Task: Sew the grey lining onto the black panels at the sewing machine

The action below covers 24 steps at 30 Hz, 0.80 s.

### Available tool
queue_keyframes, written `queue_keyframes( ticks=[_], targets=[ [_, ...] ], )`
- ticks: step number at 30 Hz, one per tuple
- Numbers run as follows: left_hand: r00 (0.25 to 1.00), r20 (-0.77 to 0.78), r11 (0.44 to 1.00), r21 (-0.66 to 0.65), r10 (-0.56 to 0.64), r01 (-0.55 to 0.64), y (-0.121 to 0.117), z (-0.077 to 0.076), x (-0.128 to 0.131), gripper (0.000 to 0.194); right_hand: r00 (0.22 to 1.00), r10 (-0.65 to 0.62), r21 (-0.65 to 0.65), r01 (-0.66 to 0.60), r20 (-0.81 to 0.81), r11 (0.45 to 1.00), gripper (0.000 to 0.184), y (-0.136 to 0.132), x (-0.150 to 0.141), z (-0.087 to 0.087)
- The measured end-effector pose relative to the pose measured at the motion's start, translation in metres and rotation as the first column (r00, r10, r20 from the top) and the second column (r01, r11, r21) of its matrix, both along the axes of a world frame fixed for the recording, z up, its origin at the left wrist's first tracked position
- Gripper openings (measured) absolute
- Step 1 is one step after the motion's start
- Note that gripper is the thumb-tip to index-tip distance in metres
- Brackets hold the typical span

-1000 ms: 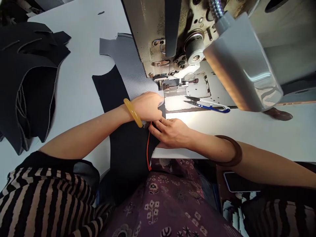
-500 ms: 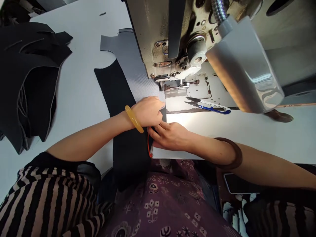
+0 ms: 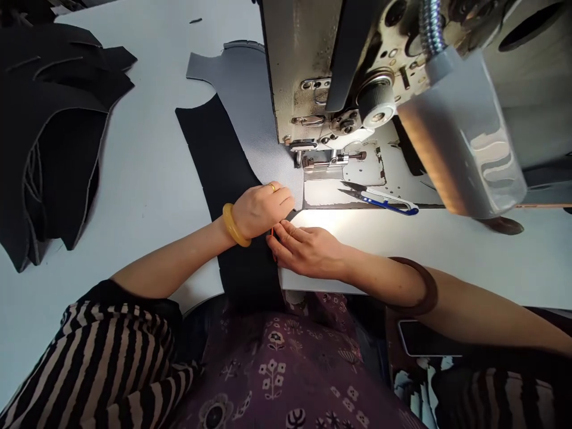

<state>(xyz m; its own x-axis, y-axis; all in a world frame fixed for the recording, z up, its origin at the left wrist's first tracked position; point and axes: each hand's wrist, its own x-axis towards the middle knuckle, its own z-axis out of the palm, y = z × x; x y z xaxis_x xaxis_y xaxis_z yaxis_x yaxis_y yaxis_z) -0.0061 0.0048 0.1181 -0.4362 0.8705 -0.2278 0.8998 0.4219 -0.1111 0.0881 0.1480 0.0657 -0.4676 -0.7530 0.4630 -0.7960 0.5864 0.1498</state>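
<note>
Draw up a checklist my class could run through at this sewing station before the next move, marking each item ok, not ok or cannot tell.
1. Hands apart from presser foot: ok; left hand and right hand are clear of it.
2. Presser foot lowered onto grey fabric: cannot tell; too small to see.
3. Orange cord fully visible: not ok; the hands hide part of it.
4. Snips off the fabric: ok; they lie to its right.
5. Black pile apart from black fabric: ok; white tabletop shows between.

Mach. (image 3: 292,62) cut off, cord (image 3: 272,231) pt. hidden
</note>
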Motion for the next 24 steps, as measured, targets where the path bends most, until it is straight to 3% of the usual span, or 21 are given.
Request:
queue_keyframes(
  ticks=[6, 13, 17, 24],
  targets=[
    [0.987, -0.089, 0.991, -0.002, -0.136, 0.137, -0.001, -0.001, -0.015, 0.052, 0.994, -0.079, 0.014, 0.078, 0.079, 0.997, 0.035, 0.001, -0.004, 0.0],
    [0.937, -0.291, 0.931, 0.247, -0.193, 0.268, 0.0, -0.026, -0.035, 0.034, 0.989, -0.142, 0.012, 0.141, 0.049, 0.99, 0.035, 0.001, -0.012, -0.004],
    [0.95, -0.26, 0.929, 0.276, -0.176, 0.247, -0.003, -0.028, -0.038, 0.031, 0.989, -0.15, -0.003, 0.15, 0.014, 0.989, 0.037, 0.002, -0.014, -0.006],
    [0.966, -0.245, 0.934, 0.317, -0.087, 0.164, -0.004, -0.031, -0.041, 0.025, 0.977, -0.159, 0.047, 0.154, 0.142, 0.987, 0.042, 0.003, -0.014, -0.007]
  ],
)
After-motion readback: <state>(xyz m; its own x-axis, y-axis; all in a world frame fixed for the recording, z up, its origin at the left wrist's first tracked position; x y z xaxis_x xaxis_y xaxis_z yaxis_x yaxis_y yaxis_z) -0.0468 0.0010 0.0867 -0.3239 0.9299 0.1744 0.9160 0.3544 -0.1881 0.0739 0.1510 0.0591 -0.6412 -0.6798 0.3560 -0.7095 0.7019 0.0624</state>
